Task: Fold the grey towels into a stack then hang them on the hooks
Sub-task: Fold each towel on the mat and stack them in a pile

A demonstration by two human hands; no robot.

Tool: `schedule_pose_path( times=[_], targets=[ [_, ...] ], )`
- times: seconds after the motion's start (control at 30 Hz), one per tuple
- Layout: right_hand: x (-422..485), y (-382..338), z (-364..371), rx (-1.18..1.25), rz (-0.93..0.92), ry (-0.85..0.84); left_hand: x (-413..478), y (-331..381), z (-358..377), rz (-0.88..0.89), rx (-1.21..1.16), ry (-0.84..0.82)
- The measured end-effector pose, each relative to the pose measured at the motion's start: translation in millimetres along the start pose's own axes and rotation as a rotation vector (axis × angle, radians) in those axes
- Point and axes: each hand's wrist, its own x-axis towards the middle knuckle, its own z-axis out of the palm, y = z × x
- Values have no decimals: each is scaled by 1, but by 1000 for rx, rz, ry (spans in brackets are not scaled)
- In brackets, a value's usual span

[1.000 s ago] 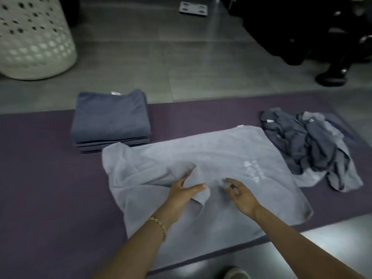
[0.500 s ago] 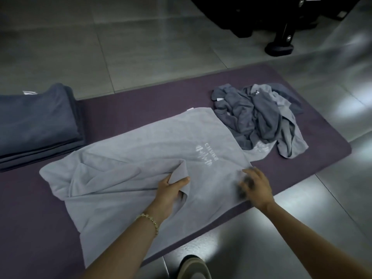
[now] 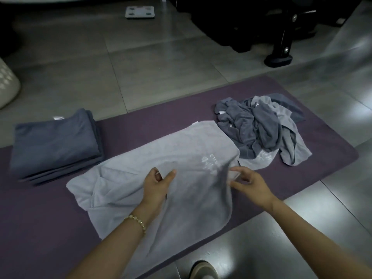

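A light grey towel [image 3: 177, 158] with white lettering lies spread on the purple mat [image 3: 40, 218]. My left hand [image 3: 157, 184] pinches a raised fold near the towel's middle. My right hand [image 3: 249, 184] pinches the towel's right edge, lifted slightly off the mat. A stack of folded dark grey towels [image 3: 54, 146] sits at the mat's left. A crumpled heap of grey towels [image 3: 261, 127] lies at the right, touching the spread towel's far corner. No hooks are in view.
Grey tiled floor [image 3: 141, 67] surrounds the mat. A white perforated basket [image 3: 6, 85] stands at the far left, a white bathroom scale [image 3: 140, 12] at the back, a black stand base [image 3: 278, 57] and dark furniture at the back right. A shoe [image 3: 203, 269] shows at the bottom.
My right hand moved from the towel's surface to its right edge and took hold of it, lifting it. My left hand keeps its pinch on the fold. The camera view shifted.
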Motion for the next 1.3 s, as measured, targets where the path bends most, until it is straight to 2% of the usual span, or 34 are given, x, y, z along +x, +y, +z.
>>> schedule_pose_path(
  times=[0.17, 0.33, 0.43, 0.57, 0.67, 0.97, 1.3],
  targets=[
    [-5, -129, 17, -22, -219, -171, -12, 103, -50, 210, 59, 86],
    [-37, -273, 13, -163, -457, -212, -46, 204, -108, 401, 120, 185],
    [-70, -354, 4, -187, -586, -216, -78, 259, -135, 503, 119, 191],
    [-126, -443, -1, -207, -704, -340, -138, 328, -158, 665, 127, 192],
    [-169, -494, 0, -261, -835, -324, -183, 367, -171, 752, 126, 154],
    [-255, -557, 14, -256, -1077, -260, -283, 406, -196, 794, 95, 62],
    [-304, -567, 33, 138, -998, -294, -347, 394, -196, 706, 17, -70]
  ],
)
